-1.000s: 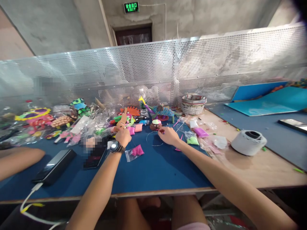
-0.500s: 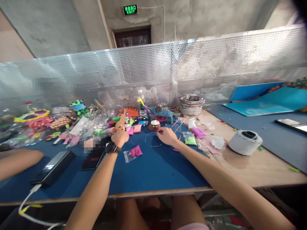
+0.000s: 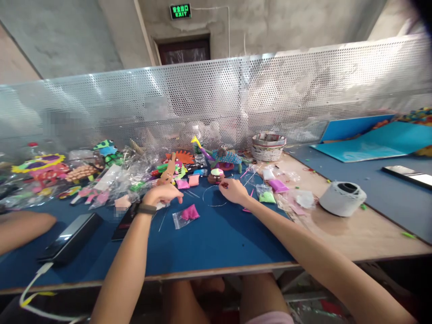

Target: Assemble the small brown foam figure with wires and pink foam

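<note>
A small brown clay figure (image 3: 215, 176) with eyes and a pink, white and green top sits on the blue mat (image 3: 209, 243). Just right of it my right hand (image 3: 232, 191) is closed in a pinch on a small dark brown piece. Beside that hand lies a thin wire loop (image 3: 214, 196). My left hand (image 3: 164, 194) hovers at the left, fingers bent and pointing right, near thin wires (image 3: 162, 219); whether it holds anything is hidden. In front of it lies a bag of magenta clay (image 3: 189, 212).
Wrapped clay figures (image 3: 47, 168) crowd the back left. Two phones, one on a power bank (image 3: 69, 236), lie at the left beside another person's arm (image 3: 27, 229). A woven basket (image 3: 268, 146), clay bags (image 3: 266, 194) and a white roll (image 3: 342, 198) stand right.
My left hand has turned and moved left and slightly down, away from the tan clay figure. My right hand stays beside the brown figure. The view has shifted slightly.
</note>
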Demonstrator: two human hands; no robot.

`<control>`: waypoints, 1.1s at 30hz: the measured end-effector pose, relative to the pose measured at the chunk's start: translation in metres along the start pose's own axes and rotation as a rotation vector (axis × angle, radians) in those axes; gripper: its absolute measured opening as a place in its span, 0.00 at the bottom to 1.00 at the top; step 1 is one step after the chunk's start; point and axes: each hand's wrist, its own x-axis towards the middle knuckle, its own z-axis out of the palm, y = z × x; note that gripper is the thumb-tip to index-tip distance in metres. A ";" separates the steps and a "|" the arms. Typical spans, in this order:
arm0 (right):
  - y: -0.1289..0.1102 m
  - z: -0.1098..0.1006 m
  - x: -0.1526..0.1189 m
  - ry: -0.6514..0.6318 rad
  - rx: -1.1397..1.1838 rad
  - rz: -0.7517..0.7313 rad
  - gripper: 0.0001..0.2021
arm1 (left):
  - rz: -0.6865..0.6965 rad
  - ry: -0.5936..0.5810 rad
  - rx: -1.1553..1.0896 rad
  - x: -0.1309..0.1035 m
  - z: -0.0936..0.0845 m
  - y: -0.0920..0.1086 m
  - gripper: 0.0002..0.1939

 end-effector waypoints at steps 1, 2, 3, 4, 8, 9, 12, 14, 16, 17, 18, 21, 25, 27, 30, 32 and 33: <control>0.000 0.000 0.000 0.003 0.008 -0.001 0.11 | 0.027 -0.180 -0.067 -0.005 -0.003 0.003 0.18; 0.000 0.000 0.000 0.007 0.018 0.000 0.11 | 0.081 -0.296 -0.133 -0.010 -0.006 0.006 0.20; 0.001 0.000 0.001 0.010 0.031 -0.001 0.11 | 0.139 -0.351 -0.192 -0.014 -0.008 0.010 0.22; 0.001 0.000 0.001 0.013 0.048 -0.002 0.11 | 0.193 -0.364 -0.245 -0.017 -0.010 0.013 0.22; 0.000 -0.003 0.005 0.033 0.126 -0.036 0.11 | 0.288 -0.347 -0.344 -0.024 -0.008 0.025 0.21; 0.000 -0.003 0.005 0.041 0.138 -0.048 0.11 | 0.286 -0.365 -0.348 -0.025 -0.007 0.027 0.20; 0.001 -0.003 0.006 0.058 0.169 -0.060 0.11 | 0.268 -0.459 -0.342 -0.027 -0.006 0.027 0.21; 0.001 -0.002 0.006 0.057 0.187 -0.061 0.11 | 0.284 -0.487 -0.355 -0.029 -0.009 0.023 0.23; 0.000 -0.001 0.005 0.056 0.206 -0.075 0.11 | 0.300 -0.459 -0.390 -0.029 -0.011 0.018 0.26; -0.001 0.000 0.005 0.059 0.214 -0.085 0.11 | 0.304 -0.418 -0.416 -0.028 -0.012 0.016 0.26; -0.002 0.000 0.004 0.065 0.222 -0.094 0.11 | 0.303 -0.363 -0.446 -0.027 -0.011 0.016 0.27; -0.006 -0.002 0.003 0.081 0.257 -0.120 0.12 | 0.318 -0.182 -0.568 -0.022 -0.001 0.023 0.26; -0.009 -0.006 0.002 0.103 0.329 -0.122 0.12 | 0.432 -0.121 -0.731 -0.012 0.027 0.049 0.24; -0.009 -0.007 0.001 0.105 0.368 -0.105 0.13 | 0.487 -0.135 -0.703 -0.007 0.041 0.058 0.25; -0.008 -0.007 0.002 0.107 0.430 -0.103 0.14 | 0.546 -0.016 -0.553 0.002 0.056 0.060 0.26; -0.008 -0.006 0.002 0.095 0.488 -0.094 0.14 | 0.556 0.013 -0.498 0.007 0.063 0.057 0.26; -0.008 -0.004 0.003 0.079 0.527 -0.085 0.13 | 0.553 0.015 -0.489 0.010 0.067 0.055 0.26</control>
